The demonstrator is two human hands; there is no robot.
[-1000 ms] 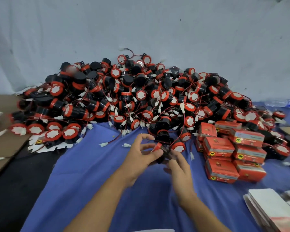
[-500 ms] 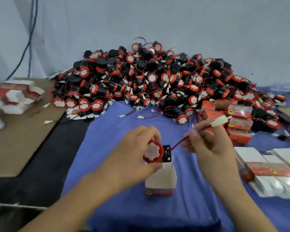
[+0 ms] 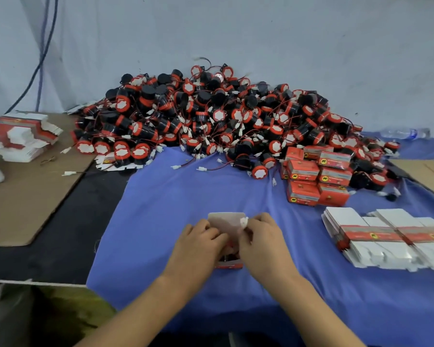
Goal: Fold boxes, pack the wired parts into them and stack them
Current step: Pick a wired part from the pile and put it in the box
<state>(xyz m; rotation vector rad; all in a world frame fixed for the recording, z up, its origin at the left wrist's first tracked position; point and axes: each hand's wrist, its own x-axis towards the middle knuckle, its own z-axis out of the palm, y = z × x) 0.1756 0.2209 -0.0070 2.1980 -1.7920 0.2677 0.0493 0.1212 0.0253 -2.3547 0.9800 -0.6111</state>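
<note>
Left hand [image 3: 201, 244], right hand [image 3: 263, 241] now on one box [image 3: 227, 265], one connector [image 3: 244, 221]

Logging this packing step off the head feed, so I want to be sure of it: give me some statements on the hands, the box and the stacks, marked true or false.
1. The left hand and right hand are both at the open box on the blue cloth. True.
2. The right hand pinches a white connector. True.
3. The box's flap is folded shut. False: it stands up, open.
4. The packed red boxes stand on the left brown cardboard. False: they stand on the blue cloth beside the pile of wired parts; that cardboard holds flat box blanks.
</note>
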